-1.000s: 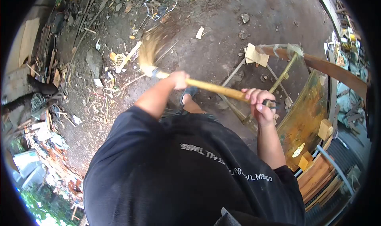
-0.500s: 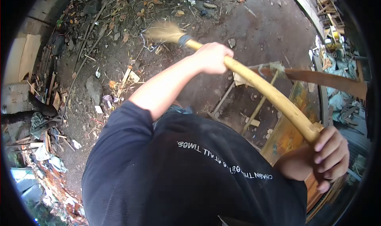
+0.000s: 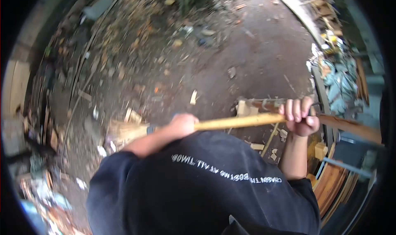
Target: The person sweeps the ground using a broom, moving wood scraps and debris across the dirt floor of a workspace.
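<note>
A broom with a thick yellow handle [image 3: 239, 122] lies almost level across the front of my dark shirt. My left hand [image 3: 183, 125] is wrapped round the handle near the bristle end, and blurred. Near the handle's other end, my right hand [image 3: 300, 116] grips it with the fingers curled over the top. The straw bristles [image 3: 126, 130] point left, low over the littered ground beside small wood scraps. A dark band [image 3: 150, 130] joins them to the handle.
Dirt ground [image 3: 264, 61] bears leaves and wood chips. A wooden frame with slats [image 3: 270, 140] lies partly under the handle. Stacked planks [image 3: 332, 181] stand at the lower right, grey-blue plastic sheeting [image 3: 342, 82] at the right, a long brown board [image 3: 354, 129] nearby.
The broom has turned from a steep slant to nearly level. Its bristles and my left hand have come down and left; my right hand has risen and moved left. The view has shifted too.
</note>
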The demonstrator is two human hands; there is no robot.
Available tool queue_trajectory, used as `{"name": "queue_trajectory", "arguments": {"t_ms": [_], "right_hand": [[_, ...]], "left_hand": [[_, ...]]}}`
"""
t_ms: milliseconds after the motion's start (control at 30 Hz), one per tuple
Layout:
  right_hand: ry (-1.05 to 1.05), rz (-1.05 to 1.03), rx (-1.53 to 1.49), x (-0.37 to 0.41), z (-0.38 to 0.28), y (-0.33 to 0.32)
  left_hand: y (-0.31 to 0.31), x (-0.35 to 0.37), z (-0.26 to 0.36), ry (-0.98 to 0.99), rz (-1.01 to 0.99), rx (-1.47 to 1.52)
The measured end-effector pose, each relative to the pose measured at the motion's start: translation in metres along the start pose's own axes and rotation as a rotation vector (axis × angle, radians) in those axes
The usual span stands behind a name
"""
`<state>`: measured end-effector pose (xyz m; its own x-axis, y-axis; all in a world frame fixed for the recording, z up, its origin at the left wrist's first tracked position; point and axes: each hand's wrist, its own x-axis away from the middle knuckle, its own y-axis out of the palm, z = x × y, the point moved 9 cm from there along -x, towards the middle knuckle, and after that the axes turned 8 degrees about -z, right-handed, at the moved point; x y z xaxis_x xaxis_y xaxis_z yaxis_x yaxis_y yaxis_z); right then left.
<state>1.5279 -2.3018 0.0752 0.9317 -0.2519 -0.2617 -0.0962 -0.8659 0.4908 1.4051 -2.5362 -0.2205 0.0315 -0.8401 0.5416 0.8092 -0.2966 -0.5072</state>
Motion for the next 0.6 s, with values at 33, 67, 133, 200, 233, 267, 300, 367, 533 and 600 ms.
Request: {"name": "queue_trajectory", "arguments": {"t_ms": [33,67,133,200,233,267,300,367,533,600], "right_hand": [[-0.068,-0.11,0.021,-0.018,-0.027,0.022],[-0.146,-0.226,0.074,-0.033,-0.058,0.046],[-0.19,-0.605,0.227,-0.056,-0.103,0.11],[-0.227,-0.749,0.511,-0.056,-0.132,0.169],[-0.301,-0.749,0.624,-0.054,-0.135,0.18],[-0.366,-0.736,0.714,-0.049,-0.132,0.192],[-0.398,-0.735,0.817,-0.052,-0.121,0.193],[-0.327,-0.652,0.972,-0.061,-0.078,0.173],[0.017,-0.266,0.487,-0.041,0.039,0.011],[0.149,-0.18,0.242,-0.006,0.094,-0.044]], "left_hand": [[-0.023,0.004,0.017,0.11,0.071,-0.044],[-0.052,0.004,0.041,0.247,0.147,-0.101],[-0.117,0.007,0.084,0.24,0.219,-0.037],[-0.168,-0.02,0.121,0.352,0.355,-0.053],[-0.188,-0.034,0.13,0.387,0.417,-0.042],[-0.2,-0.057,0.138,0.532,0.532,-0.095],[-0.219,-0.076,0.142,0.511,0.523,-0.004],[-0.221,-0.105,0.126,0.477,0.518,0.089],[-0.07,-0.181,-0.057,0.179,0.24,0.046],[0.011,-0.115,-0.098,-0.035,0.114,-0.028]]}}
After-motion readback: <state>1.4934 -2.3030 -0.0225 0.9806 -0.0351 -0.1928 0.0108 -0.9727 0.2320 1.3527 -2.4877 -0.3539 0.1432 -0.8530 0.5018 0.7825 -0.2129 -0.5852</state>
